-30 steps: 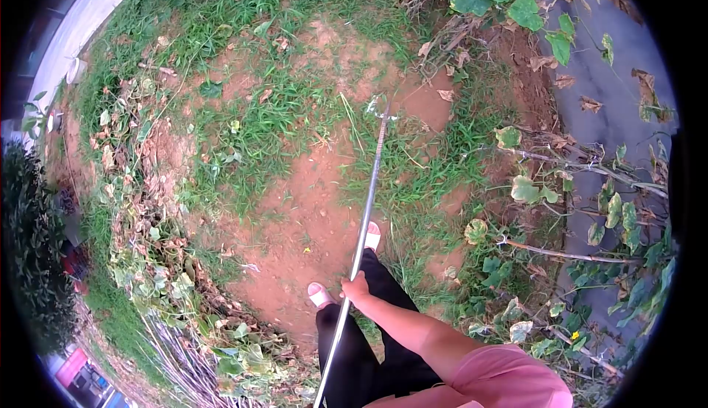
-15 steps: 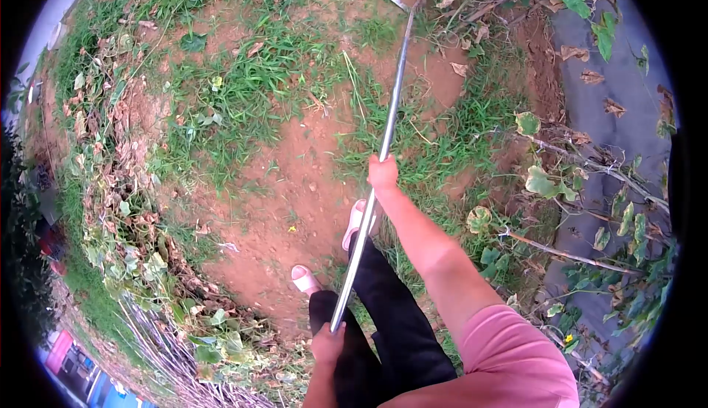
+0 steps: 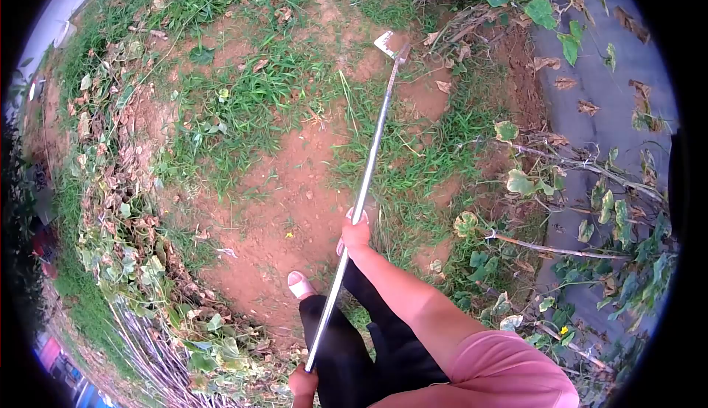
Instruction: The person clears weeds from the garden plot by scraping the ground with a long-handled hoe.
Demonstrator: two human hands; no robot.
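Grassy red soil (image 3: 280, 209) lies below both hands, right hand (image 3: 355, 235) and left hand (image 3: 302, 383), clamped on hoe (image 3: 369, 165).

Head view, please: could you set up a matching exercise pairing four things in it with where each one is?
Things:
1. right hand
2. left hand
3. hoe blade
4. slipper

Places:
A. on bare red soil by the trouser leg
B. near the middle of the metal handle
C. at the handle's near end
D. far end, on soil by grass

Pairs: 1-B, 2-C, 3-D, 4-A

Hoe blade (image 3: 385, 42) on soil ahead; vines (image 3: 590, 209) right, grass (image 3: 251, 106) left.
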